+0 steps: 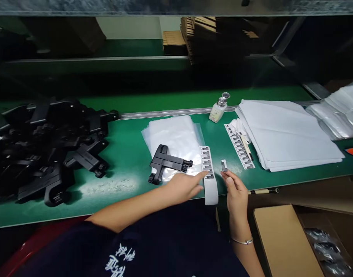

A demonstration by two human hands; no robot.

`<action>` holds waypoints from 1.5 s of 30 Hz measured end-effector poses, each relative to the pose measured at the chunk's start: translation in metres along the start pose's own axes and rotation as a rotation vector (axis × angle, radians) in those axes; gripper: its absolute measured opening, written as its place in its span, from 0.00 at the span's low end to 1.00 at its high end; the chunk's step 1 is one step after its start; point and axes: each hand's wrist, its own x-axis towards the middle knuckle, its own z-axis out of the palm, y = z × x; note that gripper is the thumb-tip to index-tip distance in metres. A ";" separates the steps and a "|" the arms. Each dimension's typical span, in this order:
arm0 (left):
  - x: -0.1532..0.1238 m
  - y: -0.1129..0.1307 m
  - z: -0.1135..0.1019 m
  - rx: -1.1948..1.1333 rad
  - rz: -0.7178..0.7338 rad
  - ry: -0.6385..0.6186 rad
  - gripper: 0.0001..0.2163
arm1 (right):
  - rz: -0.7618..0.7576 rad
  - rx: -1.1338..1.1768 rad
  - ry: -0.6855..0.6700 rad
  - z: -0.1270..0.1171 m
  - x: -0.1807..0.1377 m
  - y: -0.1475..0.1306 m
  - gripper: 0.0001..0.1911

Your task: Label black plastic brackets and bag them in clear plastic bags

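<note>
Between the thumb and fingers of my right hand (236, 190) is a small black-and-white label (224, 165), held just above the table. My left hand (186, 186) rests its outstretched index fingertip on a strip of labels (206, 157), whose bare white backing (211, 192) hangs toward the table's front edge. Beside that strip, a black plastic bracket-like part (167, 162) lies on a stack of clear plastic bags (176, 130). A second label strip (239, 146) lies farther right, with a pen-like tool (246, 147) and crumpled white tissue (238, 126) next to it.
Many similar black parts (55, 146) are heaped on the green table (115, 184) at left. A white pump bottle (218, 109) stands at the back. White sheets (288, 134) and plastic packaging (342, 109) lie at right. Below sits an open cardboard box (287, 242) containing bagged items (326, 250).
</note>
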 end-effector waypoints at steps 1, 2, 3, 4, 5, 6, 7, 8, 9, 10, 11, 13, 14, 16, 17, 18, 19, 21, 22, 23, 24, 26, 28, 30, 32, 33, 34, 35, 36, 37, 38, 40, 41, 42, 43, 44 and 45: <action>-0.005 -0.013 -0.019 0.049 0.007 0.074 0.20 | 0.079 0.044 -0.092 0.005 0.005 0.003 0.19; -0.010 -0.029 -0.038 0.094 0.006 0.158 0.18 | 0.127 0.055 -0.139 0.010 0.011 0.007 0.21; -0.013 -0.046 -0.055 0.132 -0.005 0.241 0.18 | 0.143 0.038 -0.146 0.014 0.016 0.009 0.22; -0.016 -0.065 -0.070 0.151 -0.017 0.284 0.18 | 0.131 0.002 -0.127 0.019 0.021 0.010 0.23; -0.019 -0.082 -0.080 0.145 -0.024 0.288 0.19 | 0.095 -0.036 -0.091 0.023 0.025 0.009 0.23; -0.022 -0.096 -0.084 0.118 -0.031 0.276 0.20 | 0.038 -0.068 -0.057 0.029 0.028 0.005 0.21; -0.024 -0.107 -0.083 0.083 -0.044 0.275 0.21 | -0.029 -0.095 -0.034 0.035 0.030 -0.001 0.19; -0.027 -0.114 -0.078 0.044 -0.063 0.294 0.21 | -0.096 -0.114 -0.029 0.044 0.031 -0.008 0.16; -0.029 -0.116 -0.069 0.009 -0.088 0.338 0.22 | -0.153 -0.119 -0.045 0.054 0.030 -0.017 0.14; -0.031 -0.116 -0.059 -0.019 -0.114 0.398 0.22 | -0.193 -0.112 -0.096 0.066 0.028 -0.026 0.12; -0.033 -0.112 -0.048 -0.041 -0.137 0.458 0.21 | -0.211 -0.094 -0.181 0.078 0.026 -0.034 0.12; -0.036 -0.104 -0.032 -0.077 -0.162 0.538 0.21 | -0.211 -0.046 -0.341 0.099 0.022 -0.046 0.13; -0.037 -0.100 -0.028 -0.088 -0.169 0.554 0.20 | -0.211 -0.027 -0.352 0.105 0.021 -0.049 0.13; -0.039 -0.095 -0.026 -0.098 -0.182 0.556 0.20 | -0.215 0.018 -0.199 0.107 0.019 -0.046 0.10; -0.039 -0.095 -0.028 -0.100 -0.186 0.546 0.20 | -0.194 0.064 -0.100 0.103 0.019 -0.042 0.09; -0.040 -0.095 -0.030 -0.103 -0.188 0.533 0.20 | -0.146 0.122 -0.047 0.098 0.020 -0.036 0.10; -0.040 -0.096 -0.032 -0.105 -0.189 0.519 0.20 | -0.076 0.181 -0.049 0.091 0.021 -0.029 0.12; -0.040 -0.097 -0.036 -0.115 -0.193 0.496 0.20 | 0.073 0.249 -0.157 0.080 0.025 -0.013 0.18; -0.041 -0.098 -0.037 -0.117 -0.196 0.485 0.20 | 0.117 0.243 -0.199 0.077 0.031 -0.005 0.20; -0.040 -0.098 -0.038 -0.117 -0.198 0.474 0.20 | 0.127 0.213 -0.203 0.075 0.039 0.001 0.21; -0.040 -0.098 -0.038 -0.115 -0.199 0.466 0.20 | 0.110 0.169 -0.179 0.076 0.050 0.005 0.22; -0.040 -0.098 -0.039 -0.113 -0.199 0.450 0.20 | 0.054 0.061 -0.121 0.079 0.076 0.006 0.24; -0.041 -0.098 -0.039 -0.121 -0.204 0.443 0.20 | -0.026 -0.060 -0.076 0.086 0.098 -0.004 0.23; -0.041 -0.098 -0.039 -0.144 -0.214 0.440 0.20 | -0.126 -0.140 -0.076 0.096 0.103 -0.024 0.17; -0.041 -0.099 -0.039 -0.169 -0.221 0.436 0.20 | -0.200 -0.158 -0.148 0.110 0.087 -0.044 0.12; -0.041 -0.099 -0.039 -0.179 -0.226 0.437 0.20 | -0.207 -0.157 -0.219 0.117 0.073 -0.052 0.12; -0.041 -0.099 -0.040 -0.186 -0.230 0.439 0.20 | -0.202 -0.162 -0.302 0.124 0.058 -0.057 0.12; -0.041 -0.099 -0.040 -0.190 -0.233 0.443 0.20 | -0.190 -0.177 -0.372 0.130 0.044 -0.060 0.12; -0.041 -0.098 -0.040 -0.191 -0.237 0.446 0.20 | -0.178 -0.202 -0.426 0.135 0.032 -0.061 0.12; -0.040 -0.098 -0.040 -0.192 -0.241 0.447 0.20 | -0.167 -0.232 -0.457 0.140 0.022 -0.060 0.12; -0.040 -0.098 -0.040 -0.191 -0.244 0.445 0.20 | -0.160 -0.259 -0.468 0.143 0.016 -0.058 0.12; -0.040 -0.098 -0.040 -0.184 -0.248 0.440 0.20 | -0.163 -0.294 -0.471 0.147 0.013 -0.052 0.12; -0.040 -0.097 -0.040 -0.179 -0.249 0.439 0.20 | -0.172 -0.301 -0.473 0.147 0.014 -0.050 0.12; -0.040 -0.097 -0.039 -0.174 -0.248 0.440 0.20 | -0.182 -0.303 -0.478 0.147 0.015 -0.049 0.12; -0.039 -0.097 -0.039 -0.170 -0.246 0.442 0.20 | -0.189 -0.304 -0.482 0.147 0.017 -0.048 0.12; -0.039 -0.098 -0.039 -0.167 -0.245 0.443 0.20 | -0.192 -0.305 -0.484 0.147 0.018 -0.048 0.12; -0.039 -0.098 -0.039 -0.165 -0.243 0.444 0.20 | -0.193 -0.307 -0.481 0.146 0.018 -0.048 0.12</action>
